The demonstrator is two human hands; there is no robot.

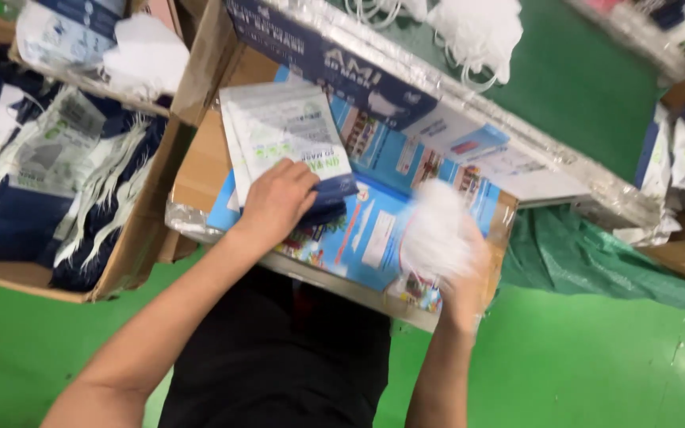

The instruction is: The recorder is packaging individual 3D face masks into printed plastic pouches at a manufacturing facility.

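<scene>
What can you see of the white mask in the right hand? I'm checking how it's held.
The white face mask looks soft and fabric-like, a rounded, folded shape blurred by motion, so ear loops cannot be made out. The right hand grips its lower edge from below, holding it above the blue printed sheet on the cardboard tray. The left hand does not touch it.

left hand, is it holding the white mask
No: the left hand presses on a stack of flat pouches, while the right hand holds the blurred white mask.
</scene>
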